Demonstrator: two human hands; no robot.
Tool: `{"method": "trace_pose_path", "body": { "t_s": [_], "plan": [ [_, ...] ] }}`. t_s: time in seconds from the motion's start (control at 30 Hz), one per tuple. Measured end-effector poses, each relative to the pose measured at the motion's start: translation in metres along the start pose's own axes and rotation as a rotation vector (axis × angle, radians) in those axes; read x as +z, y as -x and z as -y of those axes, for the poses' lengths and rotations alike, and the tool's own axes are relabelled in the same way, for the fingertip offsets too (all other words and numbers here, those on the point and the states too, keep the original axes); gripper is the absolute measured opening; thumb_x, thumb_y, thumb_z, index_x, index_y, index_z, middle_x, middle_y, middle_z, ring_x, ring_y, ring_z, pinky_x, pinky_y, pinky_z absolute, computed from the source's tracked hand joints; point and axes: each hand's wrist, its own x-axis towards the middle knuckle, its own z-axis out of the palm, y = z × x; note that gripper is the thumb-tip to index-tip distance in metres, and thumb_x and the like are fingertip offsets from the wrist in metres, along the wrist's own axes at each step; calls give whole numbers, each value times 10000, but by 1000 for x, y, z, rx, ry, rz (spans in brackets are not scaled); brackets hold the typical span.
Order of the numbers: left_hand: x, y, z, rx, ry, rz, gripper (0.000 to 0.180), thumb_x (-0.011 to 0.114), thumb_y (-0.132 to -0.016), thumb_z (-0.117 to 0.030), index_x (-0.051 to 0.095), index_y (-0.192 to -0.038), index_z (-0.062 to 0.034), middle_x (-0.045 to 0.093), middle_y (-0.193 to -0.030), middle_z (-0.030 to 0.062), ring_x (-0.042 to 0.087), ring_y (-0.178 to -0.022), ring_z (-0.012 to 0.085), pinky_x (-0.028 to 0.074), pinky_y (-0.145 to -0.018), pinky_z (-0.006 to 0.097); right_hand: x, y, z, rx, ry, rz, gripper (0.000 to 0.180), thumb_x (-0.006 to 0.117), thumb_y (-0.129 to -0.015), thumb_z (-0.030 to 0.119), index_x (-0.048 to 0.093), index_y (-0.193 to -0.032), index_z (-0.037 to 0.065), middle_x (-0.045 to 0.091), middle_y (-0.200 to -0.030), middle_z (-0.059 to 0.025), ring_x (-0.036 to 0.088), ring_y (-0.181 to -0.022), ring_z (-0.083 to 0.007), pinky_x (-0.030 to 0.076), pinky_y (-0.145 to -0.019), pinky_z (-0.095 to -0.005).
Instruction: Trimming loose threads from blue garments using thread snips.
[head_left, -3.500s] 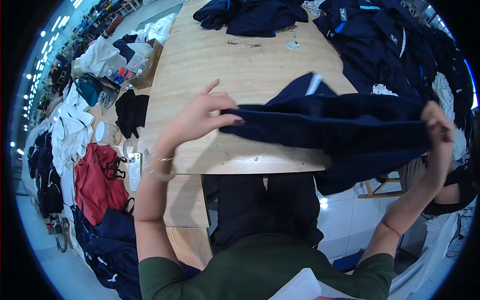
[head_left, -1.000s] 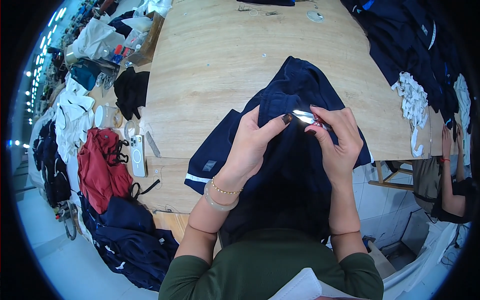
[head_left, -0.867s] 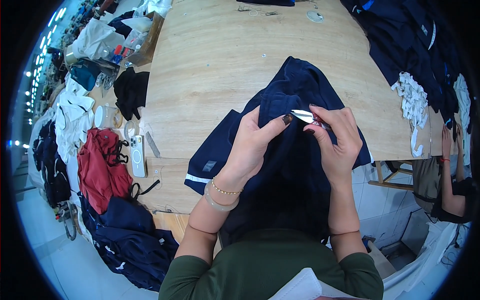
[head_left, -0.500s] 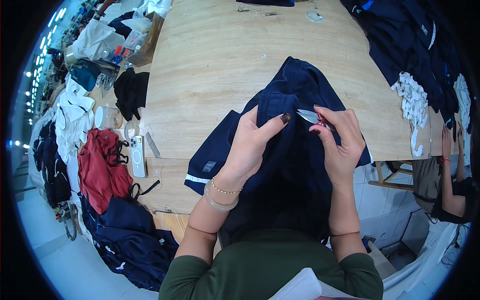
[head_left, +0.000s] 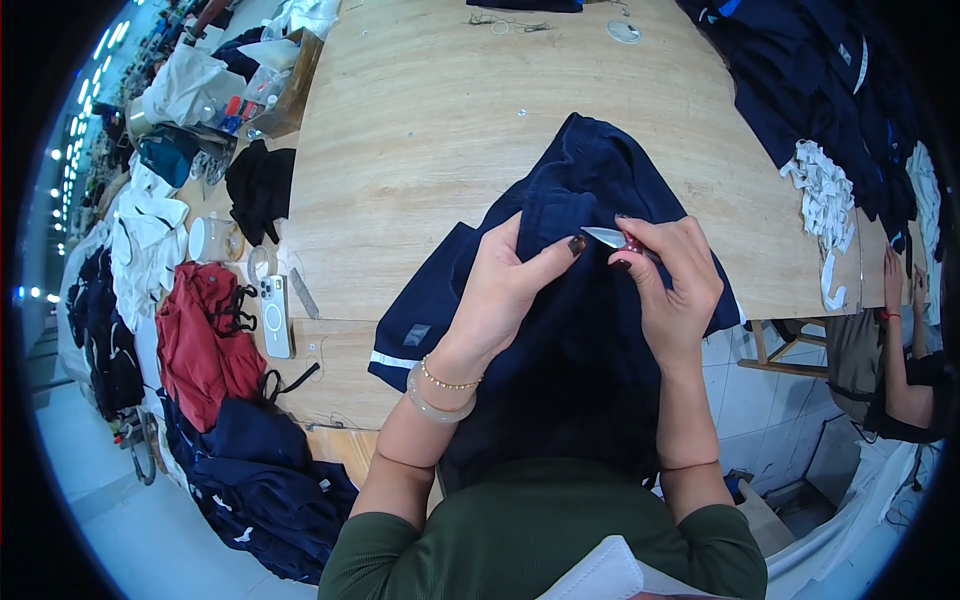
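Note:
A dark navy garment (head_left: 620, 170) lies over the table edge and hangs down in front of me. It has a white strip and a small grey patch at its left corner. My left hand (head_left: 510, 280) is closed on a gathered fold of it, thumb on top. In my right hand (head_left: 680, 285) is a pair of small thread snips (head_left: 604, 237) with red handles, pinched between thumb and fingers. The silver blades point left, close to my left thumb and over the fold. Whether the blades touch the cloth I cannot tell.
On the wooden table (head_left: 420, 180) at left lie a phone (head_left: 276, 316), a tape roll (head_left: 262, 262), a red garment (head_left: 205, 330) and a box (head_left: 292, 95) of odds and ends. Navy garments (head_left: 800, 80) and white strips (head_left: 825, 190) lie at right, near another person's arm (head_left: 893, 340).
The snips in my right hand have shifted slightly left and down, their blades now closer to my left thumb. My left hand keeps its grip on the fold.

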Motion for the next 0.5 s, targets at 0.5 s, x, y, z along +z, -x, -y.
{"method": "trace_pose_path", "body": {
  "t_s": [0.5],
  "plan": [
    [-17, -11, 10, 71, -978, 20, 200, 703, -857, -114, 642, -961, 45, 656, -746, 15, 461, -660, 34, 423, -584, 227, 31, 3, -3, 180, -241, 91, 176, 674, -734, -71, 640, -902, -29, 580, -738, -92, 563, -674, -169, 448, -608, -253]
  ]
}}
